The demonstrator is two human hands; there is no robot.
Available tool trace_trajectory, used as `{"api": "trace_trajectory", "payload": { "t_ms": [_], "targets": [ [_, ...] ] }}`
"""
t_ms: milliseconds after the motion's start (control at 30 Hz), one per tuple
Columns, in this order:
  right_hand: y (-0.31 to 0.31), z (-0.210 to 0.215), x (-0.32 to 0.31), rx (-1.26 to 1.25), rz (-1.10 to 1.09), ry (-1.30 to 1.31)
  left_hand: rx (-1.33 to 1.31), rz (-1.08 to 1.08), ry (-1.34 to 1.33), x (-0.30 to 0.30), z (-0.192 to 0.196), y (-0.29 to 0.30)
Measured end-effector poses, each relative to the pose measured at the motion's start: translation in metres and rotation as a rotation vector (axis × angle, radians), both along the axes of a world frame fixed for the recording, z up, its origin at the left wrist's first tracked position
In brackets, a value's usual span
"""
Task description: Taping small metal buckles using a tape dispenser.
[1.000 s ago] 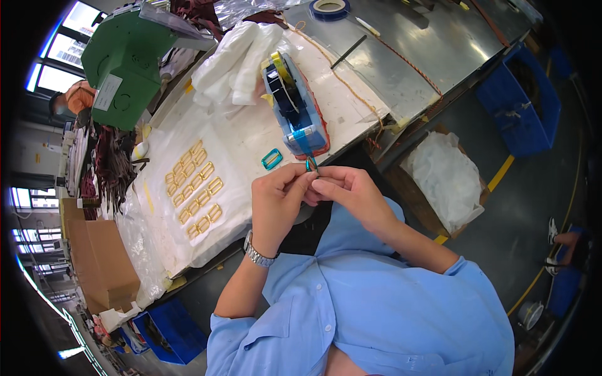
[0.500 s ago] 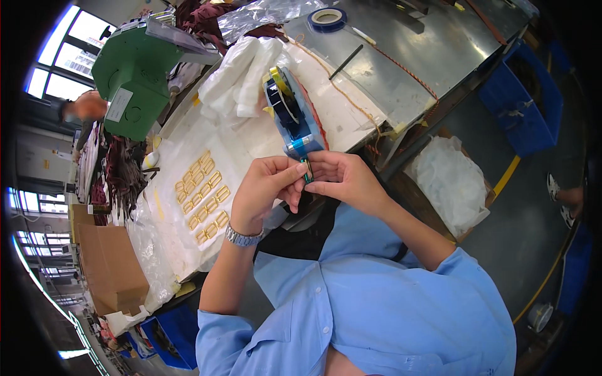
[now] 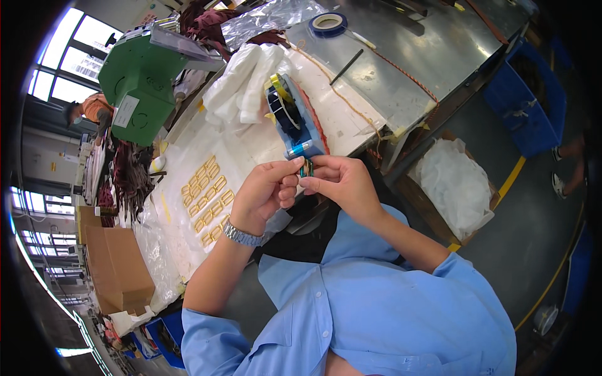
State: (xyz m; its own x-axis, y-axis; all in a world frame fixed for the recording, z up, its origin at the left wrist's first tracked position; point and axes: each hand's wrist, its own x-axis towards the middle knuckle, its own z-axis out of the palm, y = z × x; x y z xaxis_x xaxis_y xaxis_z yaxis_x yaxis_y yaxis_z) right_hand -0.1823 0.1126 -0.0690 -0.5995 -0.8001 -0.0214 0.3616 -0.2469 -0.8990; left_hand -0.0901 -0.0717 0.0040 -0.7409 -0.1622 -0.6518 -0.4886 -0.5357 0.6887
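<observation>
A small shiny piece (image 3: 306, 168), with gold and blue-green film showing, sits between my fingertips, right at the front end of a blue tape dispenser (image 3: 300, 119). My left hand (image 3: 266, 191), a metal watch on its wrist, pinches it from the left, with the other fingers curled in. From the right my right hand (image 3: 347, 187) grips the same piece between thumb and fingers. Its exact kind is mostly hidden, though its outline resembles a small buckle. Gold rectangular buckles (image 3: 207, 194) lie in rows on the white sheet, left of my hands.
White foam wrap (image 3: 241, 84) lies behind the dispenser. A green machine (image 3: 141, 81) stands at the far left, with a person in orange beyond it. Tape roll (image 3: 328, 24) and cord (image 3: 401, 66) lie on the metal tabletop. A plastic-lined box (image 3: 454, 188) stands right, below table height.
My left fingers have shifted up to the piece's upper end near the dispenser's front, and more of the piece shows. My right hand has moved slightly. The whole view has shifted a little.
</observation>
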Motion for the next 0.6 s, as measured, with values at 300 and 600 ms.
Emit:
{"api": "trace_trajectory", "payload": {
  "t_ms": [300,600],
  "targets": [
    [-0.004,0.003,0.0,0.055,-0.023,0.12,-0.484,-0.015,0.065,0.007,0.005,0.017],
    [-0.006,0.006,0.007,-0.068,-0.072,-0.049,-1.486,0.002,0.501,0.036,-0.018,0.07]
  ]
}}
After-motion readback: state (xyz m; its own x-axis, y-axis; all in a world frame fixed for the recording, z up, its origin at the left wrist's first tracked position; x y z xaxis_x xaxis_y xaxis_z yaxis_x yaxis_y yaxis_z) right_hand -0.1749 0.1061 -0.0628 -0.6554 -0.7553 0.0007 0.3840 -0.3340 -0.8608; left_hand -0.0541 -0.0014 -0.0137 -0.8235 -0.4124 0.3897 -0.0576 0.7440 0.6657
